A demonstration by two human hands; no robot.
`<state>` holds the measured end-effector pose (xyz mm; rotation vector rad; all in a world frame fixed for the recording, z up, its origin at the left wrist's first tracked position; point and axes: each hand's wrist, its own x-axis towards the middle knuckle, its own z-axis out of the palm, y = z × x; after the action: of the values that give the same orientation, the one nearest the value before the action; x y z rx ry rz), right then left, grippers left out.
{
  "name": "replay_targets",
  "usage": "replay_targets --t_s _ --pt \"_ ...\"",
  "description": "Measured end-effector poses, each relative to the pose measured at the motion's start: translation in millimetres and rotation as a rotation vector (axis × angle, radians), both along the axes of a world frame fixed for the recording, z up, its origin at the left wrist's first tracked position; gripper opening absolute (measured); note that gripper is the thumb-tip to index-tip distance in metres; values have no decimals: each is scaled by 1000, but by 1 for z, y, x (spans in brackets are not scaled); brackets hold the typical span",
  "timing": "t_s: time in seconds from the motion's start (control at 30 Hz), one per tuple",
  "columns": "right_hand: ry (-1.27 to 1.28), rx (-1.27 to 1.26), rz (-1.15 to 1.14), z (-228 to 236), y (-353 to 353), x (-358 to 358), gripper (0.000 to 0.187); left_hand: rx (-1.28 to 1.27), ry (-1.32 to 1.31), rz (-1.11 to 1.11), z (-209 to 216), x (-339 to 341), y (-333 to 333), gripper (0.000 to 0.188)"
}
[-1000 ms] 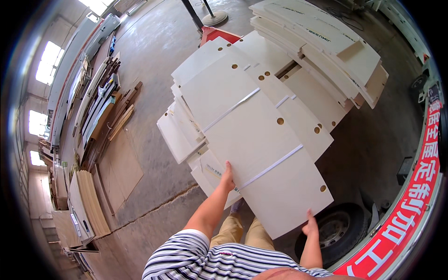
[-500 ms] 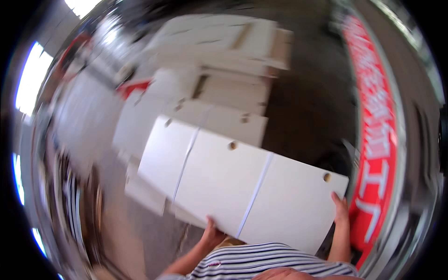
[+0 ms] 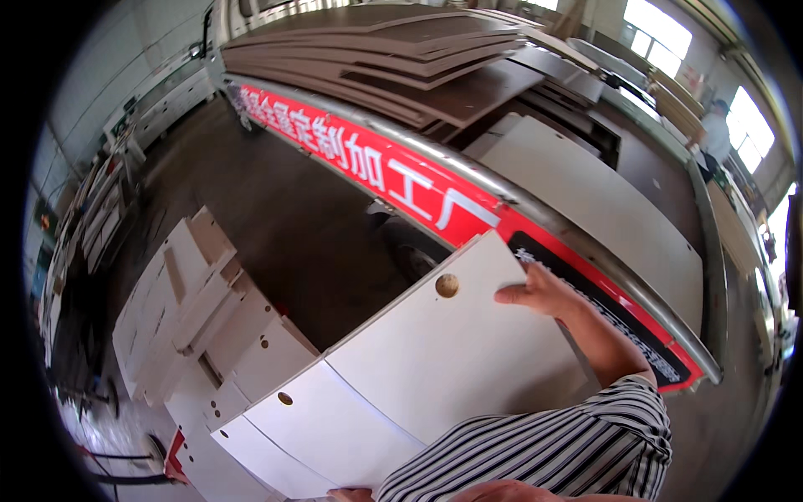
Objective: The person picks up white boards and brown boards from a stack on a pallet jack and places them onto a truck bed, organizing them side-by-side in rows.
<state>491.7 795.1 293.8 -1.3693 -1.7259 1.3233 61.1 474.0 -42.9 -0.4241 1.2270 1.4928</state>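
A white board (image 3: 468,351) with round holes along its far edge is held in front of my body. Two thin pale straps run across it. My right hand (image 3: 539,293) grips its right end, thumb on the top face and fingers out of sight beneath. Only a bit of my left hand (image 3: 350,494) shows at the lower rim of the picture, on the board's near edge. The board's right corner overlaps the red side panel (image 3: 360,167) of a truck bed in the view; I cannot tell if they touch.
Stacks of white boards (image 3: 242,326) stand on the left. Brown boards (image 3: 376,50) are piled on the truck bed, with a pale board (image 3: 594,201) lying nearer. The truck's metal rail (image 3: 519,201) runs along its side. A person (image 3: 715,138) stands beyond the truck.
My view has turned right, bringing the truck bed into sight. The strapped board has come round with me to the truck's side, still in both hands. The white stacks now lie left.
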Motion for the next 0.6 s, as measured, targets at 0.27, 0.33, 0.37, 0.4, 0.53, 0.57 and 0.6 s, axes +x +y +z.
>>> replay_targets --t_s 0.27,0.33,0.37,0.4,0.53,0.57,0.6 --pt "197 183 -478 74 -136 175 55 270 82 -47 36 30 10 84" --pt "203 317 -645 62 -186 241 57 406 141 -77 46 53 44 85" --pt "197 385 -674 57 -208 272 56 471 200 -103 51 65 57 85" --pt "209 400 -732 64 -232 295 51 537 320 -134 50 78 62 85" --pt "23 642 -1037 74 -344 384 66 570 -49 -146 155 180 124 89" --pt "10 645 -1050 72 -374 412 73 527 -18 -161 197 219 132 90" --pt "5 638 -1054 66 -404 433 73 589 -22 -246 186 229 140 91"
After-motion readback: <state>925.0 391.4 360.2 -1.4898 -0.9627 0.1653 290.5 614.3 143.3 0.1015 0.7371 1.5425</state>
